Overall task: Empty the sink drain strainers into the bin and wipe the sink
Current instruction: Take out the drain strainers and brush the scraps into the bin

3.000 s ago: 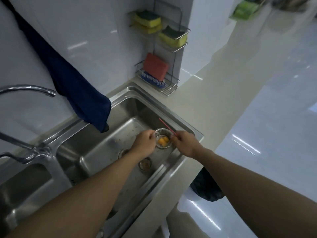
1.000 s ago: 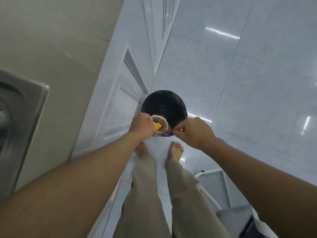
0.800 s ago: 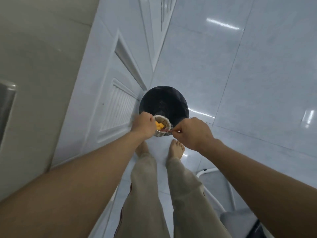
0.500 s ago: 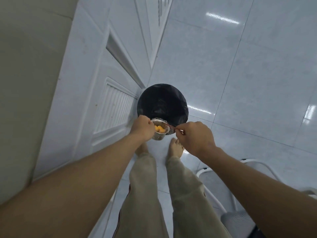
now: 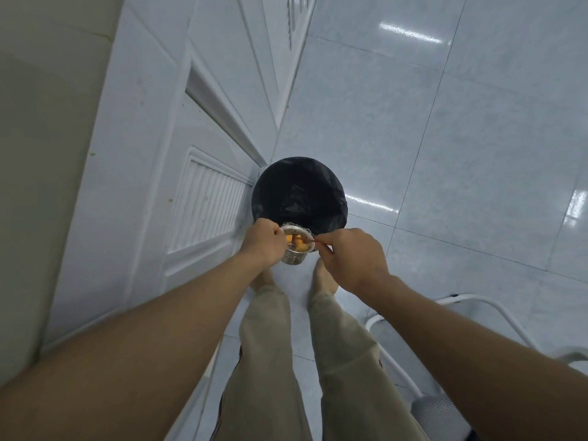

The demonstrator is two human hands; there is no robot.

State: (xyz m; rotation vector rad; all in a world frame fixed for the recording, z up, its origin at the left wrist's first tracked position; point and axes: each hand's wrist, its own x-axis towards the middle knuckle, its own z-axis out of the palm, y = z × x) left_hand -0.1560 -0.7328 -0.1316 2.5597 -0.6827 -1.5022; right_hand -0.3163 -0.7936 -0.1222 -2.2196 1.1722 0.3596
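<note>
Strainer [image 5: 294, 249] sits roughly upright, mouth up toward the camera, over the near rim of the bin [image 5: 299, 186]. The left hand [image 5: 262, 245] has its fingers curled round the side, and the right hand [image 5: 350, 256] pinches a thin red stick [image 5: 315, 240] at its rim. It's still got the orange bits [image 5: 299, 246] inside, same as half a second back.

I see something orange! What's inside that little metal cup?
Orange food chunks sit inside the strainer, which the left hand grips. The right hand holds a thin stick at its rim. Anything under the chunks is covered.
</note>
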